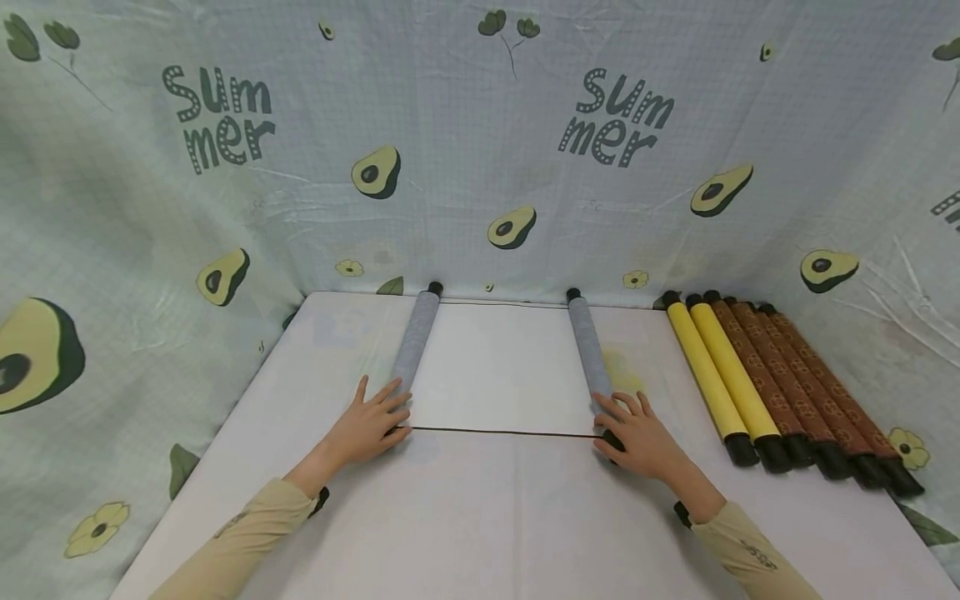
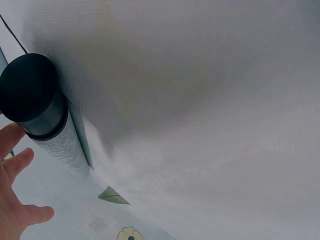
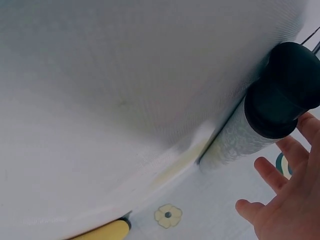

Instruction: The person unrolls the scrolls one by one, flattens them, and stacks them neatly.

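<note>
The word "summer" can be read twice on the pale grey-white cloth sheet with printed avocados point(image 1: 450, 100) at the far side: one dark grey print at the left point(image 1: 220, 119), another at the right point(image 1: 617, 118). Both break over two lines, "sum" above "mer", with light dots inside some letters. At the far right, a cut-off piece of similar dotted lettering point(image 1: 947, 208) cannot be read. Small dark marks on the left beige cloth sleeve point(image 1: 240, 525) and right beige cloth sleeve point(image 1: 753, 546) are illegible.
</note>
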A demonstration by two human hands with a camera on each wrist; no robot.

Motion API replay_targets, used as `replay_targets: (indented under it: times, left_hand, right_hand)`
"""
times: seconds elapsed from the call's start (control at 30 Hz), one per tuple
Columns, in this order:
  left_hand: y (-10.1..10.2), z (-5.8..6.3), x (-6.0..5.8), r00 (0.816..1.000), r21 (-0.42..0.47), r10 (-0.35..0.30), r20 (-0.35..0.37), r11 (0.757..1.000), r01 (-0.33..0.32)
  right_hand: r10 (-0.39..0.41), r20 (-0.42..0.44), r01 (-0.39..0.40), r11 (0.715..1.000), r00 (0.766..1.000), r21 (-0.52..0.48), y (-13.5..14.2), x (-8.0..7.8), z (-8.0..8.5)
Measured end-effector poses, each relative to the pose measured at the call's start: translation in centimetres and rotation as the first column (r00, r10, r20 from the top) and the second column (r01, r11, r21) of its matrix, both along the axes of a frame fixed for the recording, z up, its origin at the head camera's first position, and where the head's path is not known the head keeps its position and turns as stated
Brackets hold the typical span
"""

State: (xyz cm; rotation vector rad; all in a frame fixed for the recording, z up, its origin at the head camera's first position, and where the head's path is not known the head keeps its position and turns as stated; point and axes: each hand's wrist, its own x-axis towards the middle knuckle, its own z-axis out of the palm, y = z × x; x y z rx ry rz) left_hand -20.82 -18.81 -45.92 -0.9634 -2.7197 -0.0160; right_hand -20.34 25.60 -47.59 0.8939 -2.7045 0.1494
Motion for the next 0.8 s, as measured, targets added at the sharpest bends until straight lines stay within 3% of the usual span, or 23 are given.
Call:
replay_targets:
  times: [0.2,0.53,0.8]
  left_hand:
    - [-0.1,0.2,0.1,0.999,-0.022,0.035,-0.010,0.999,-0.035]
    - [-0.8,0.1,0.1,0.992,-0.022,0.043,-0.116,0.999,-0.046]
    - [-1.4,0.1,0.4,0.989,-0.021,0.037,-0.143,0.999,-0.040]
  right_hand:
    - [-0.004,0.008,0.004,1.000,1.000,0.006,0.2,-0.1,0.0]
    - [0.027,-0.046,-0.028,1.000,0.999,-0.011,0.4,-0.1,-0.1]
    - [0.022,-0.062,-0.023,1.000,0.998,-0.011,0.8,-0.2,-0.2]
